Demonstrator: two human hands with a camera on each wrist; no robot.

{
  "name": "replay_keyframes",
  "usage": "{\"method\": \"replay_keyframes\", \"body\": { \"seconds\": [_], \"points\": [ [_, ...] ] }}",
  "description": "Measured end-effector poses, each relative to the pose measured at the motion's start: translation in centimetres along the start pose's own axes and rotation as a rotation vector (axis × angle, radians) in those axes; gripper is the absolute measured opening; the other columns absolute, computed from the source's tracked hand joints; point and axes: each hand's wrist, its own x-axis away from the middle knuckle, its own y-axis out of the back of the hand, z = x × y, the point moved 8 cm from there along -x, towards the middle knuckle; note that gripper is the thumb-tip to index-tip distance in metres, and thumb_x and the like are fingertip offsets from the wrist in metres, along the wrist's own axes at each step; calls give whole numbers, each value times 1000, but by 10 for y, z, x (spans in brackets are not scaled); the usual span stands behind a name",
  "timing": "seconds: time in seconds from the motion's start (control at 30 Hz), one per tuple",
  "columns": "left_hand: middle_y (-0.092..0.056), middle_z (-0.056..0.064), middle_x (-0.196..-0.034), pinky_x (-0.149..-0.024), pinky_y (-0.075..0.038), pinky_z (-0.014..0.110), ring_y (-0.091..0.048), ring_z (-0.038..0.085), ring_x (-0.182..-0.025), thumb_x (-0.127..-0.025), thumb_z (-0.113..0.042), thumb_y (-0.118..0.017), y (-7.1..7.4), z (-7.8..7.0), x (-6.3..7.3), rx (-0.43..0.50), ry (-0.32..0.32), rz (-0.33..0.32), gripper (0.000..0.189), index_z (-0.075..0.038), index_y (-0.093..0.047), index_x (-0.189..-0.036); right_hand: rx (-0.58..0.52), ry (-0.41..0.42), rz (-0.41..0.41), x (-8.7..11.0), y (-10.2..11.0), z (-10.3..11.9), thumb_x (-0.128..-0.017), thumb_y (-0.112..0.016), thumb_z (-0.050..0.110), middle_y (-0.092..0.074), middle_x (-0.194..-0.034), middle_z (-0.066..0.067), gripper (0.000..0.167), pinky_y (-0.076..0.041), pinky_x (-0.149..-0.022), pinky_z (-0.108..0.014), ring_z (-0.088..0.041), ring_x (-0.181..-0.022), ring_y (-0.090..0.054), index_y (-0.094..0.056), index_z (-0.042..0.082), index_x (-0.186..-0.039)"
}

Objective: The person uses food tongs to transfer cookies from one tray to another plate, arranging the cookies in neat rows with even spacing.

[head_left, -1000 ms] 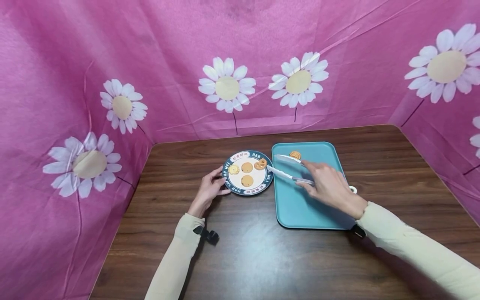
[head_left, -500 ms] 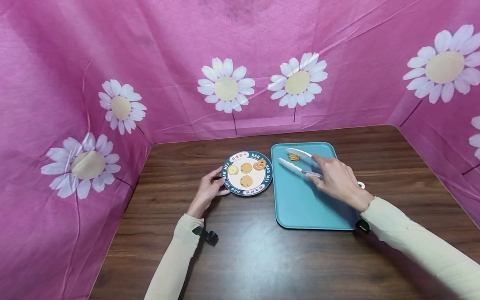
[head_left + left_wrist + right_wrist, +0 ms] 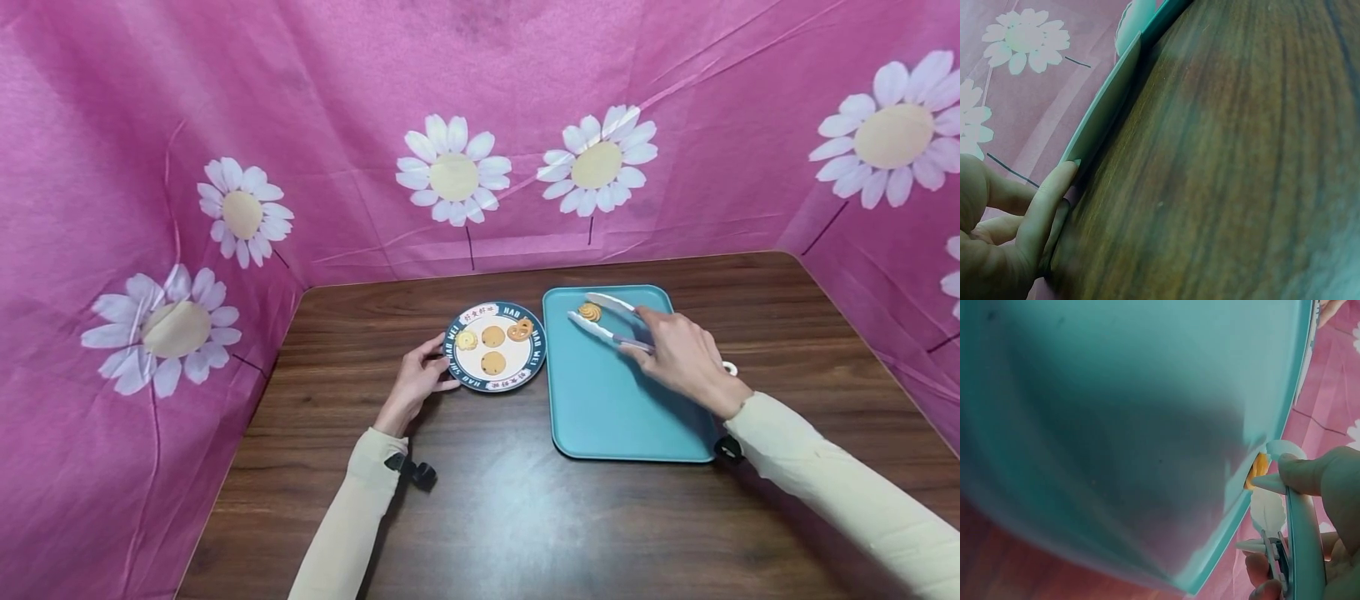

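My left hand (image 3: 415, 379) holds the left rim of a round plate (image 3: 537, 354) with a dark patterned border. The left wrist view shows its thumb at the edge of the plate (image 3: 1107, 103). Lying on the plate are two round cookies (image 3: 493, 362), a pretzel-shaped cookie (image 3: 521, 330) and a pale flower-shaped cookie (image 3: 467, 340). White-tipped tongs (image 3: 594, 327) are in my right hand (image 3: 684, 354), spread over the far end of a teal tray (image 3: 622, 417). Between their two arms lies a swirl cookie (image 3: 590, 312); in the right wrist view the swirl cookie (image 3: 1257, 471) is partly covered.
Tray and plate sit side by side on a dark wooden table (image 3: 480, 517). A pink cloth (image 3: 337, 125) with daisies hangs behind and at both sides. The white ring (image 3: 730, 367) at the tongs' rear end sticks out past my right hand.
My right hand has moved right and slightly back with the tongs, from beside the plate's rim to around the swirl cookie. The left hand and plate stay put.
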Motion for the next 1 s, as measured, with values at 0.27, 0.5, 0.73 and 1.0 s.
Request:
{"method": "replay_keyframes", "body": {
  "seconds": [0.27, 0.5, 0.73, 1.0],
  "points": [
    [-44, 20, -139, -82, -72, 29, -61, 18, -99, -104, 7, -48, 0, 2, -1, 6, 7, -7, 59, -10, -41, -160, 11, -21, 19, 1, 2, -4, -86, -85, 36, -62, -75, -13, 62, -47, -39, -42, -28, -63, -55, -61, 2, -132],
    [-44, 21, -140, -81, -71, 26, -60, 18, -102, -105, 6, -49, 0, 2, -1, 5, 11, -8, 59, -10, -41, -160, 12, -36, 38, 4, 3, -9, -87, -83, 38, -57, -71, -10, 60, -40, -36, -37, -26, -62, -53, -61, 1, -130],
    [-43, 22, -141, -81, -71, 26, -60, 20, -104, -105, 6, -50, 1, 2, -1, 3, 15, -10, 59, -11, -41, -160, 6, -49, 43, 7, 5, -13, -88, -82, 38, -61, -75, -13, 60, -40, -36, -37, -27, -63, -54, -61, 1, -129],
    [-44, 21, -139, -80, -72, 26, -59, 17, -101, -104, 7, -49, 0, 2, -1, 13, 6, -10, 59, -10, -41, -160, 8, -45, 35, 11, 7, -16, -87, -82, 38, -65, -79, -17, 62, -42, -36, -39, -26, -62, -53, -61, -2, -130]
  ]
}}
